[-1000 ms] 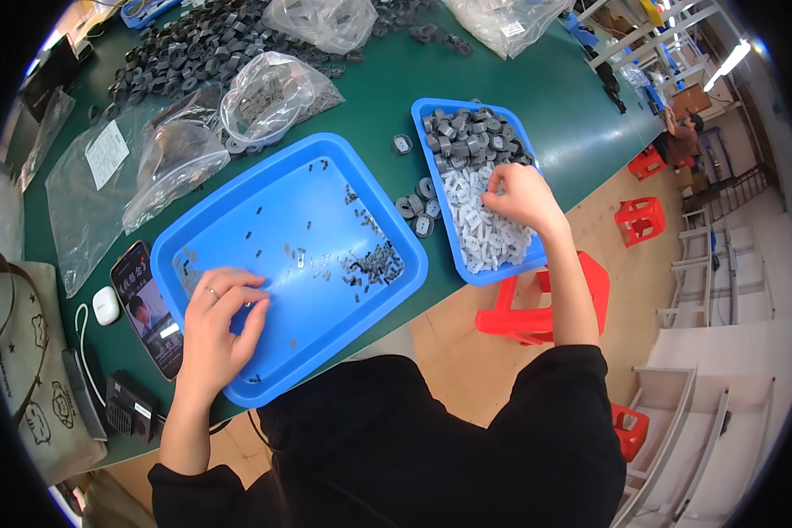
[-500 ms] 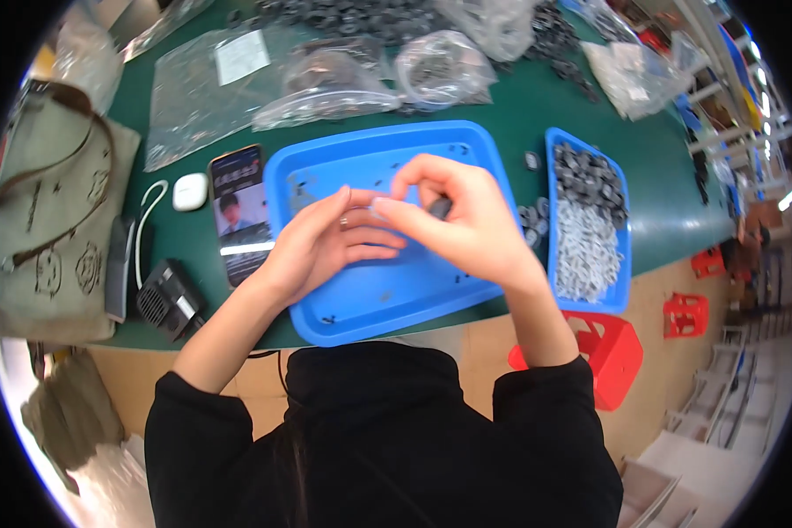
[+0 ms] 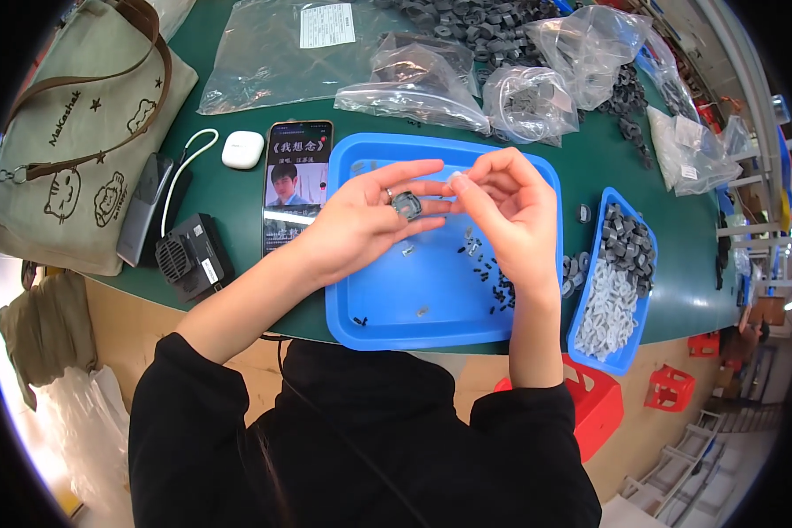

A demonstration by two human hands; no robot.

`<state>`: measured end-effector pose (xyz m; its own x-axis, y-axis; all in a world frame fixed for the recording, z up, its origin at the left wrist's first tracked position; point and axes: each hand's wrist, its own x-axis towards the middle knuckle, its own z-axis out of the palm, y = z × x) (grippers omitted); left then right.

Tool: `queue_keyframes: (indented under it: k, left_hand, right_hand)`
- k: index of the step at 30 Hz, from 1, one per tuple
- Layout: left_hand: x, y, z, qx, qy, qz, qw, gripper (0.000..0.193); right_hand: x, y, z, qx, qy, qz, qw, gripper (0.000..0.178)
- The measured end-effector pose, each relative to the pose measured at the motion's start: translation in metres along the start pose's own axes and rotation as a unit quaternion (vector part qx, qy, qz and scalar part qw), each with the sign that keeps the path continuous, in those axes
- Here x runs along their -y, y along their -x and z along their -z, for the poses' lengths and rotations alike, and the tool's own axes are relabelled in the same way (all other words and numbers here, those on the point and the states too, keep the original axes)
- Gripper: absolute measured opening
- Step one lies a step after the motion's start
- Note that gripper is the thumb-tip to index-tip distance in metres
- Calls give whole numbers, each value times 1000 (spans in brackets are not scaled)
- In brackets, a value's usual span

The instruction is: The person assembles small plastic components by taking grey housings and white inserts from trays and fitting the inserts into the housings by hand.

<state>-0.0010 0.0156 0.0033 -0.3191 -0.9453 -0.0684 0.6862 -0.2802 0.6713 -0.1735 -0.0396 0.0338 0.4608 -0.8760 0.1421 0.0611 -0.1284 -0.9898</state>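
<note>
L hand [image 3: 361,224] pinching 1 grey ring part [image 3: 407,205], R hand [image 3: 506,207] fingers closed at it, 2 blue trays [image 3: 396,330]

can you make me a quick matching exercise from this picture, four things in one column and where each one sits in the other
Things:
1. small grey ring part
2. phone
3. white earbud case
4. white clips

Places:
A. in the narrow blue tray at the person's right
B. held in the left hand over the large blue tray
C. flat on the green table, screen lit, just left of the large tray
D. on the table beyond the phone's far left corner

Pairs: 1-B, 2-C, 3-D, 4-A
</note>
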Motion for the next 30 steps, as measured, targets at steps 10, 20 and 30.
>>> queue_keyframes:
  k: [10, 20, 30]
  left_hand:
    - [7, 1, -3, -22, -213, -102, 971, 52]
    - [0, -1, 0, -4, -143, -76, 987, 47]
    - [2, -1, 7, 26, -78, -75, 994, 38]
  right_hand:
    - [4, 7, -4, 21, 84, 12, 996, 14]
    - [6, 8, 4, 26, -1, 52, 998, 18]
    - [10, 9, 4, 20, -31, 22, 999, 16]
